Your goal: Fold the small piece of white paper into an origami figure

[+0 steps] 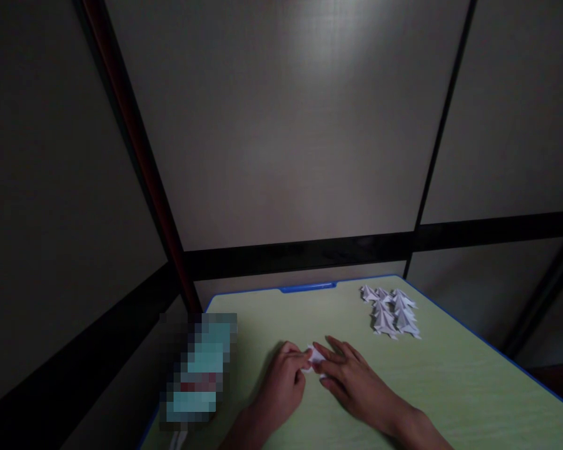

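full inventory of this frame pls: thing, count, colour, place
folded paper piece: one, white, on the table between the fingertips of both hands
finished paper figures: a cluster, exact count unclear, white, far right part of the table
table: one, pale green top with blue edge, fills the lower frame
blue handle: one, blue, middle of the table's far edge
blurred-out item: one, teal and white patches, table's left edge; cannot tell what it is
wall panels: several, grey with dark frames, behind the table
left hand: one, bare, pinching the paper piece from the left
right hand: one, bare, flat on the table, fingertips on the paper piece
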The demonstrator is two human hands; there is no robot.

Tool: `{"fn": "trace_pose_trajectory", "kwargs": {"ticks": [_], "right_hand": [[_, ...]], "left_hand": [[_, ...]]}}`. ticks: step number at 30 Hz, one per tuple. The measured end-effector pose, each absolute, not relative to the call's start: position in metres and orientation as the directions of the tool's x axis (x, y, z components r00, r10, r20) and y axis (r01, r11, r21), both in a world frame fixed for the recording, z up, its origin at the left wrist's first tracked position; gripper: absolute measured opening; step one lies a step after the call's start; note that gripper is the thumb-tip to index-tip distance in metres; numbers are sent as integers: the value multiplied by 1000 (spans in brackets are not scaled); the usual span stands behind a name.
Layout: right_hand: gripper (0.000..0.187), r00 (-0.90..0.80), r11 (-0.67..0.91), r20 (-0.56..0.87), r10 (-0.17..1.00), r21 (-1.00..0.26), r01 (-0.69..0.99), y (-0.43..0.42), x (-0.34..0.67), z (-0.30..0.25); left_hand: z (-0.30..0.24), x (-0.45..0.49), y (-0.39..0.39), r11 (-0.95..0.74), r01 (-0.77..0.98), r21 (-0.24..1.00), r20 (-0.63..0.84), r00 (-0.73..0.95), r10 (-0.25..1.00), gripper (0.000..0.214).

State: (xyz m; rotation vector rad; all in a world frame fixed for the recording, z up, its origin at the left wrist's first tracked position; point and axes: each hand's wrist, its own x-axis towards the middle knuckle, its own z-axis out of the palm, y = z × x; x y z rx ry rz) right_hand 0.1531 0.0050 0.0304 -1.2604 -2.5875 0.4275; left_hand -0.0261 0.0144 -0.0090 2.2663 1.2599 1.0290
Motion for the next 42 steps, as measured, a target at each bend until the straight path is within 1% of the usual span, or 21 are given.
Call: {"fn": "trace_pose_trajectory", "kwargs": {"ticks": [5,8,11,14,17,22,28,30,35,42], "right_hand": [[29,-601,579,71,796,-375,724,5,154,31],[28,-591,566,70,803,-398,722,6,154,31],[27,-597,569,73,799,-414,711,6,155,31],[26,-594,567,68,801,-405,717,7,154,31],[27,-593,564,58,803,-393,726,7,154,32],[27,-599,566,62,798,-417,711,8,154,31],[26,-595,557,58,801,-435,708,8,156,32],[26,-599,558,49,799,-432,709,7,156,34],[28,-611,562,25,791,-423,711,8,158,35],[29,-637,593,44,769,-420,687,9,163,36]], "left_hand": [[-17,-32,19,-592,487,643,503,314,805,48],[-16,-33,21,-588,462,664,501,309,808,50],[-13,-32,21,-620,447,645,514,346,784,49],[-11,-32,20,-634,447,631,518,366,773,48],[-6,-30,17,-624,473,621,489,388,781,48],[-4,-29,13,-607,547,577,456,400,795,51],[-13,-32,18,-593,476,650,489,336,805,51],[-11,-32,19,-594,468,655,482,347,805,52],[1,-31,12,-595,525,609,414,429,803,54],[7,-30,7,-630,559,539,402,487,775,54]]}}
